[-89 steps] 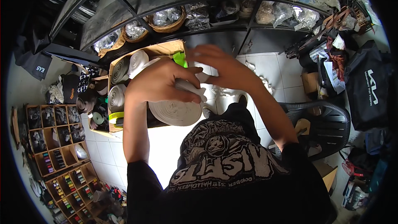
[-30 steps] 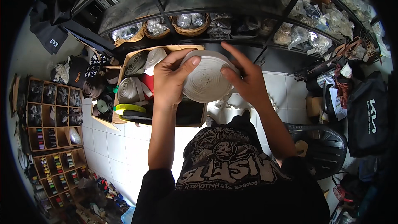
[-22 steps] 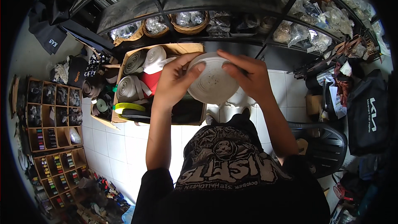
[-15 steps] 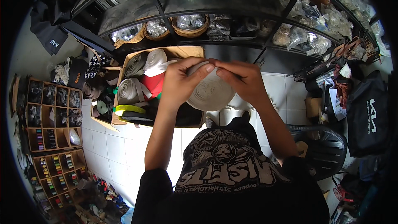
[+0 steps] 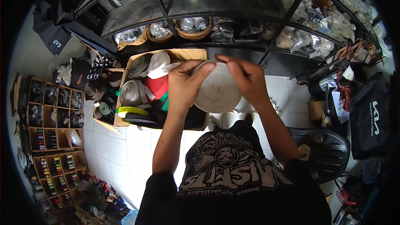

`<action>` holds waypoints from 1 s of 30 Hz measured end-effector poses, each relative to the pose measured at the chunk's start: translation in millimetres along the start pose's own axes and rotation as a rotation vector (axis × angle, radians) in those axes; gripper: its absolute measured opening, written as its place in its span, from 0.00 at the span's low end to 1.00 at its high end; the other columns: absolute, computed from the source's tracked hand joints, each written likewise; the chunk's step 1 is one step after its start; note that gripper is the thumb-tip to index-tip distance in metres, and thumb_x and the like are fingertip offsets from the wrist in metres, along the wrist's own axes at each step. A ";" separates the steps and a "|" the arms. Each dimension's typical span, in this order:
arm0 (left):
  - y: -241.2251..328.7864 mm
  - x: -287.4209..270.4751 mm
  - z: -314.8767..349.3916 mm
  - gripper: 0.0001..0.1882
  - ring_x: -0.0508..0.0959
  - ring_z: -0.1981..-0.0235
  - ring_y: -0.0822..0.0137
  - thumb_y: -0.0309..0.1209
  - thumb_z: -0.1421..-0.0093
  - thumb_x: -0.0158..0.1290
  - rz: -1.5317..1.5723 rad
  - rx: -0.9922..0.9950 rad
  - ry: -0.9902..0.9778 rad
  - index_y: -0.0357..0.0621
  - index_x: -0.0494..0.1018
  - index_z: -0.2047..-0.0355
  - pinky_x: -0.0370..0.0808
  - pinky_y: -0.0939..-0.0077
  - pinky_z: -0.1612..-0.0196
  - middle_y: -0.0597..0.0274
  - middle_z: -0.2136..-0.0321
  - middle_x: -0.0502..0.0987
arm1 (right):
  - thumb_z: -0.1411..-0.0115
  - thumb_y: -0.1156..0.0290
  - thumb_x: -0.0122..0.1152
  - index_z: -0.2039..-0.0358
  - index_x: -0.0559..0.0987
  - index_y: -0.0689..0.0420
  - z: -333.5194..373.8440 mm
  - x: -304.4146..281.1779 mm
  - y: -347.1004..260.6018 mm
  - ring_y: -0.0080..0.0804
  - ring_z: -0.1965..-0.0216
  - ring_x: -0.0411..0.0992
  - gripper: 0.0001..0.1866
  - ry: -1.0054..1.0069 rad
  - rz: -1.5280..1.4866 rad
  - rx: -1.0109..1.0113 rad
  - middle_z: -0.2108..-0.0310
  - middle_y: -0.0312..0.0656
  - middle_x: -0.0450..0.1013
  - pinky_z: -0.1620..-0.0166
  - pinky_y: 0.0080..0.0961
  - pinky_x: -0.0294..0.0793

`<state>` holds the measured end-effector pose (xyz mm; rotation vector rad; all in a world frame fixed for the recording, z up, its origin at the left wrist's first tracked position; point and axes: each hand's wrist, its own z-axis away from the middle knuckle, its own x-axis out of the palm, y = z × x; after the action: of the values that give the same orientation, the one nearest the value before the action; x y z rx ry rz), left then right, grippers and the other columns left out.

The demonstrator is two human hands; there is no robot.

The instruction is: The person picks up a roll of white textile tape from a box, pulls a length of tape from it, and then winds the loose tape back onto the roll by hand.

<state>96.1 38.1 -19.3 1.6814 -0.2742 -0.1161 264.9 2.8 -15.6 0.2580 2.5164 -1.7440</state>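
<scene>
A wide, off-white roll of webbing [image 5: 218, 89] is held up in front of me, its coiled flat side facing my view. My left hand [image 5: 186, 81] grips its left edge, the thumb laid over the upper rim. At the upper right edge, my right hand [image 5: 246, 79] has its fingers curled and pressed together at the rim; what they pinch there is hidden. Behind and left of the hands stands a cardboard box [image 5: 189, 54] with several webbing rolls, among them a grey roll [image 5: 132, 92], a white roll [image 5: 158, 61] and a yellow-green roll [image 5: 132, 111].
A black metal shelf [image 5: 225, 2] with baskets and plastic-bagged goods runs along the far side. Wooden cubbies [image 5: 56, 131] with thread spools stand at the left. A black chair [image 5: 323, 154] is at the right, near a black bag [image 5: 371, 116]. White tiles [image 5: 121, 150] cover the floor.
The roll and both hands have shifted slightly right. My right hand's fingers have moved from beside the left thumb toward the roll's upper right edge.
</scene>
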 end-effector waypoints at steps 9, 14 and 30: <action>1.5 0.9 -3.4 0.13 0.75 0.74 0.76 0.31 0.46 0.61 0.110 0.023 0.198 0.31 0.77 0.66 0.73 0.84 0.69 0.60 0.74 0.79 | 0.40 0.69 0.57 0.55 0.79 0.58 7.3 11.6 7.6 0.21 0.71 0.74 0.14 0.202 0.110 -0.083 0.68 0.43 0.78 0.66 0.17 0.71; 2.5 7.9 -2.9 0.13 0.74 0.75 0.77 0.32 0.44 0.60 0.153 0.063 0.319 0.31 0.77 0.69 0.72 0.83 0.70 0.61 0.74 0.79 | 0.39 0.69 0.55 0.53 0.78 0.58 7.9 15.7 5.0 0.21 0.69 0.74 0.14 0.214 0.127 -0.078 0.65 0.44 0.78 0.64 0.17 0.71; 25.4 -29.1 -2.2 0.16 0.74 0.68 0.77 0.34 0.41 0.56 -0.065 -0.025 -0.217 0.31 0.74 0.61 0.71 0.82 0.63 0.61 0.69 0.78 | 0.42 0.66 0.60 0.40 0.65 0.51 16.7 -10.7 -4.7 0.37 0.53 0.74 0.29 -0.194 0.131 -0.068 0.53 0.51 0.74 0.51 0.28 0.70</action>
<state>65.7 44.7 3.7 1.6549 -0.3794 -0.3505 273.9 -15.4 -15.5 0.2313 2.3593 -1.5525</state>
